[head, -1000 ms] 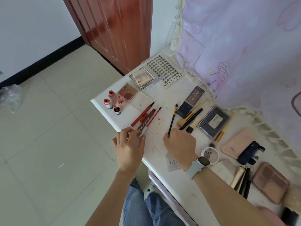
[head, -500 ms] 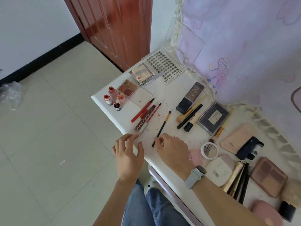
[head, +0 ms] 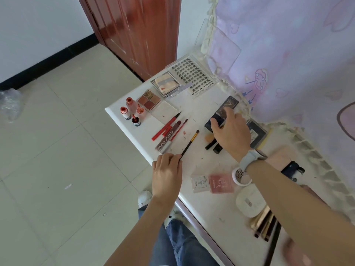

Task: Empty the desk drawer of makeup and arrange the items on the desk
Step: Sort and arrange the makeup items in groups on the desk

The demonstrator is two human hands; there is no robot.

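Observation:
Makeup lies spread over the white desk [head: 201,164]. A thin black brush [head: 190,144] lies flat, and my left hand [head: 167,173] is curled at the desk's front edge with its fingertips closed on the handle end. My right hand [head: 230,131] reaches over the middle of the desk, fingers spread on a long dark blue palette [head: 228,103] and hiding its lower half. Under that palm sit a fat brush and a black stick, mostly hidden. Red pencils [head: 165,127] and a brown tube [head: 167,140] lie left of the brush.
At the far left corner stand small red bottles [head: 132,112], an eyeshadow quad [head: 148,100] and a lash tray [head: 194,77]. A pink packet [head: 221,183], a white compact [head: 249,204] and gold tubes [head: 263,223] lie near my right forearm. A pink curtain [head: 288,54] bounds the desk's far side.
My right hand left the thin brush at the front edge and reached back onto the dark palette. My left hand slid right to the brush's handle end. The pink packet is uncovered.

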